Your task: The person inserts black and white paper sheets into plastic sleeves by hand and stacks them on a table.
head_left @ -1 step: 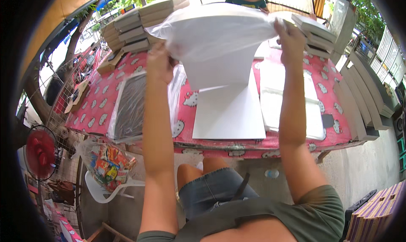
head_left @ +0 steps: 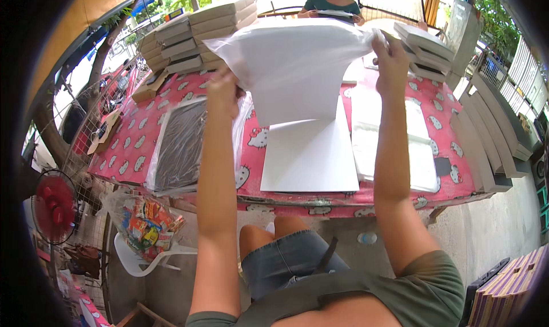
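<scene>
Above the red table (head_left: 143,138), both hands hold up a clear bag (head_left: 291,70) over a white board (head_left: 311,152).
The left hand (head_left: 223,92) is closed on the bag's left edge, and the right hand (head_left: 392,55) pinches its right corner, so the bag hangs stretched between them. The board's top goes into the bag and its lower part lies on the table. A black sheet (head_left: 180,147) in plastic lies just left; stacked flat boxes (head_left: 194,32) stand behind.

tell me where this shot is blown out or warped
Head view: daylight overexposes the strip behind the white plastic bag held up by the left hand and right hand; fisheye bends the table edge; a black vignette rings the frame; the person opposite is blurred.
</scene>
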A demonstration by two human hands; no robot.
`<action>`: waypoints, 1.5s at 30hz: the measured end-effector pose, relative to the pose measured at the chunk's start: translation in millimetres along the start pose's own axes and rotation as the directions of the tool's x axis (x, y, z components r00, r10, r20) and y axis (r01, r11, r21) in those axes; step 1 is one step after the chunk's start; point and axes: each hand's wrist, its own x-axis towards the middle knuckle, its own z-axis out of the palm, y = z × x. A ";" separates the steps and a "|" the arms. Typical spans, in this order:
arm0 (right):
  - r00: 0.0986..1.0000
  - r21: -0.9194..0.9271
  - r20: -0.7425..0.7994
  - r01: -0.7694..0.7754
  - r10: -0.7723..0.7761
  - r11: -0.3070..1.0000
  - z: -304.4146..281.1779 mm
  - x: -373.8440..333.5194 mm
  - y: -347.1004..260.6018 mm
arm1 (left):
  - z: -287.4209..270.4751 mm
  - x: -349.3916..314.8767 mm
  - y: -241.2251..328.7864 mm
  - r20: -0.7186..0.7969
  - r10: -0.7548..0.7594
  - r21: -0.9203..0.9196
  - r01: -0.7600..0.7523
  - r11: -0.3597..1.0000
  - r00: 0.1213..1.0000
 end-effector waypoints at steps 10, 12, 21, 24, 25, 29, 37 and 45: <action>0.979 -0.063 0.106 0.181 -0.173 0.981 29.5 58.0 2.7 | 46.5 -8.8 -12.2 -0.013 0.514 0.022 -0.514 0.857 0.857; 0.992 0.020 0.115 0.056 -0.058 0.998 30.2 56.3 1.2 | 33.3 3.5 -3.0 0.002 0.452 -0.031 -0.452 0.891 0.892; 0.867 0.028 0.344 -0.393 0.360 0.919 -72.0 -93.1 125.9 | -57.8 -67.0 -124.4 0.059 0.008 0.237 -0.022 0.971 0.998; 0.899 0.045 0.312 -0.337 0.307 0.940 -63.8 -96.0 94.4 | -49.9 -89.2 -127.9 0.013 0.115 0.200 -0.115 0.973 0.993; 0.909 -0.055 0.271 -0.313 0.316 0.948 -61.2 -95.6 80.6 | -47.2 -93.4 -114.8 0.029 0.093 0.202 -0.097 0.975 0.995; 0.753 -0.395 0.343 -0.427 0.562 0.813 -88.3 -136.4 52.6 | -56.6 -158.9 -83.7 0.062 -0.113 0.227 0.096 0.969 0.992; 0.533 -0.692 0.251 -0.485 0.808 0.535 -136.0 -251.1 -19.4 | -87.9 -273.4 -58.2 -0.084 -0.402 0.649 0.356 0.672 0.912; 0.400 -0.563 0.737 -0.082 0.544 0.823 -183.6 -303.8 -87.2 | -75.1 -380.7 -66.5 -0.290 0.193 0.503 -0.022 0.864 0.937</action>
